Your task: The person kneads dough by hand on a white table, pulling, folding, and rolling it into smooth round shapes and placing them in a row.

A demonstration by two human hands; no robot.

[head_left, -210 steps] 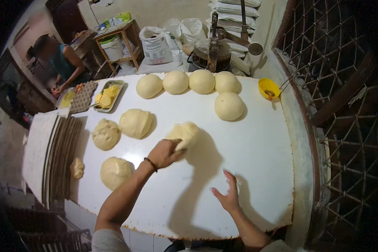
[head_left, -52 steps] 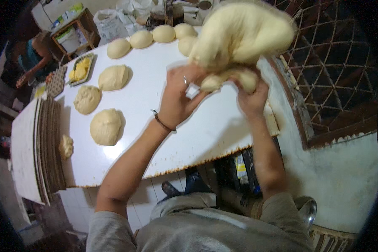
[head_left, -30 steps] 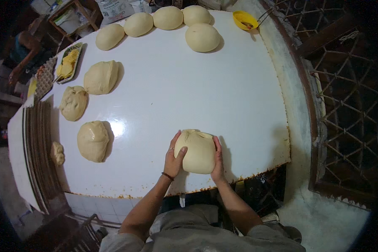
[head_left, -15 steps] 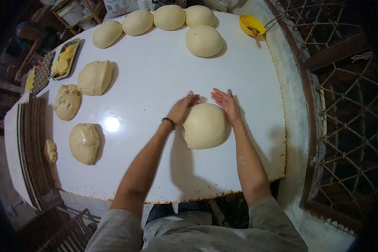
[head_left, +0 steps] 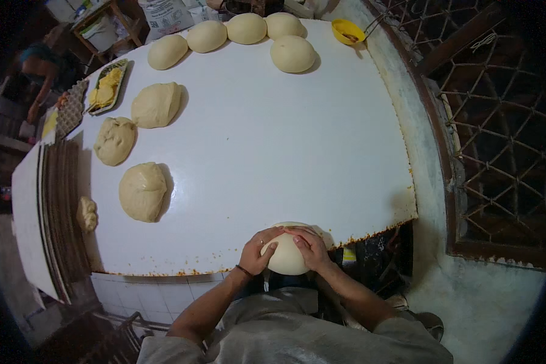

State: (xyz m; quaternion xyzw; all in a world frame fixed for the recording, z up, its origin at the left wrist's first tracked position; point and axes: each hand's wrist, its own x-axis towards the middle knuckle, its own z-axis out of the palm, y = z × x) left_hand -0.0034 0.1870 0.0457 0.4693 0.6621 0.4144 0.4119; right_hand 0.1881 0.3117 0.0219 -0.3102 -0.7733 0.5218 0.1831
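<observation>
On the table (head_left: 273,151), a dough ball (head_left: 286,261) lies nearest, a bowl (head_left: 347,32) far behind.

The shirt (head_left: 297,333) is loose and grey, with short sleeves (head_left: 171,350); dark trousers (head_left: 290,282) show below. A thin dark bracelet (head_left: 244,270) circles the wrist above the left hand (head_left: 256,254), which bears a small pale ring (head_left: 262,242).

A latticed window (head_left: 497,145) adjoins a pale wall (head_left: 485,297).
</observation>
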